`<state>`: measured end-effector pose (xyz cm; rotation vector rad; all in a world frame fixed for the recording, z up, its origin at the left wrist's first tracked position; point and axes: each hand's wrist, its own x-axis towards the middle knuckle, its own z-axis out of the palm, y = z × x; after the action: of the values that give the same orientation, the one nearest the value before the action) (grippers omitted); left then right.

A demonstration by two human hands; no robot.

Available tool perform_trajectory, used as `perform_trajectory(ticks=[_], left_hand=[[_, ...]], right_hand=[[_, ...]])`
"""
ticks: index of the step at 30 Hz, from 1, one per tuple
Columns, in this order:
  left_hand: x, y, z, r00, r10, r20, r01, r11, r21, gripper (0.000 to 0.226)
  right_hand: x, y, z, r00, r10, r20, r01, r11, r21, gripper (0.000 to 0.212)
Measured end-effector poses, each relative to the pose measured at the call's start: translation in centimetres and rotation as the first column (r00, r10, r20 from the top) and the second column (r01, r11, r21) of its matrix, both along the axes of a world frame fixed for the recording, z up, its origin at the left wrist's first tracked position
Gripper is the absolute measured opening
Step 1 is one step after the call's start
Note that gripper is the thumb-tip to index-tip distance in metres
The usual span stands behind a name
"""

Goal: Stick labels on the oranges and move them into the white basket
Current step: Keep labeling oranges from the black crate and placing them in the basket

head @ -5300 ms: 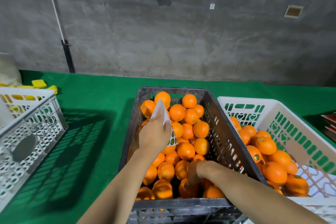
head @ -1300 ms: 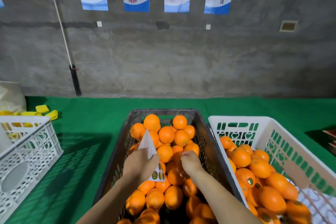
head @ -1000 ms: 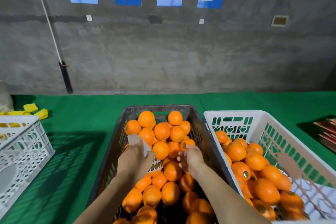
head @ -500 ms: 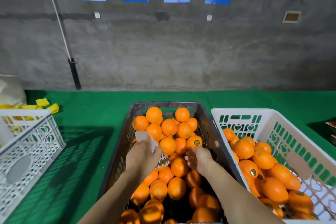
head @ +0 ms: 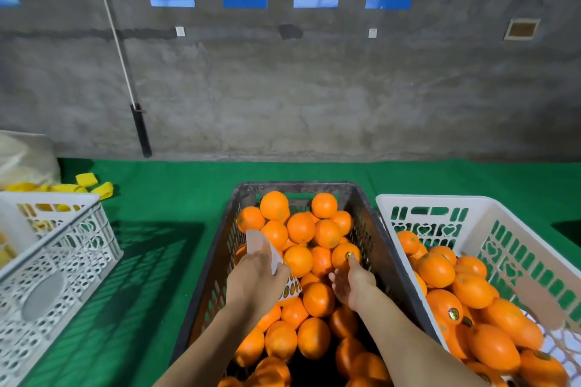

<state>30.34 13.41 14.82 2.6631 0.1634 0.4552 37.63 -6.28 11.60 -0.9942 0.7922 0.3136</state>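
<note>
Hands over the dark crate of oranges. Our left hand grips the label sheet, fingers curled round it, a strip of round stickers hanging out below. Our right hand lies with fingers extended, one fingertip on the labelled orange near the crate's right wall. We see the white basket just right of the crate, partly filled with stickered oranges.
</note>
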Motion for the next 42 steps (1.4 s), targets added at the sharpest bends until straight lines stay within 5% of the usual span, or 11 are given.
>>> perform_trajectory(ticks=[5, 9, 18, 22, 30, 34, 42], left_hand=[[0.1, -0.5, -0.1, 0.999, -0.045, -0.017, 0.045, 0.998, 0.032, 0.034], [0.3, -0.5, -0.3, 0.999, -0.030, -0.034, 0.031, 0.999, 0.022, 0.038], [-0.2, -0.6, -0.4, 0.999, 0.021, -0.036, -0.020, 0.999, 0.038, 0.031], [-0.4, -0.7, -0.1, 0.999, 0.040, -0.033, -0.038, 0.998, 0.041, 0.032], [-1.1, -0.6, 0.7, 0.996, -0.014, 0.090, 0.013, 1.000, 0.013, 0.028], [-1.8, -0.5, 1.0, 0.986, -0.058, 0.157, 0.052, 0.998, 0.045, 0.038], [-2.8, -0.3, 1.6, 0.985, 0.002, 0.173, -0.004, 1.000, 0.011, 0.055]], right_hand=[[0.3, 0.3, 0.4, 0.995, 0.046, 0.089, -0.042, 0.998, -0.043, 0.043], [0.7, 0.5, -0.1, 1.000, 0.005, 0.016, -0.004, 0.997, -0.083, 0.058], [1.7, 0.7, -1.0, 1.000, 0.025, 0.002, -0.024, 0.975, -0.219, 0.056], [0.7, 2.4, -0.2, 0.995, -0.041, 0.095, 0.076, 0.918, -0.389, 0.054], [-1.5, 3.2, 6.5, 0.951, -0.190, 0.245, 0.178, 0.982, 0.071, 0.078], [-2.8, 1.2, 7.7, 0.910, -0.238, 0.338, 0.198, 0.969, 0.149, 0.096], [-3.7, -0.4, 8.6, 0.826, -0.428, 0.367, 0.218, 0.843, 0.492, 0.101]])
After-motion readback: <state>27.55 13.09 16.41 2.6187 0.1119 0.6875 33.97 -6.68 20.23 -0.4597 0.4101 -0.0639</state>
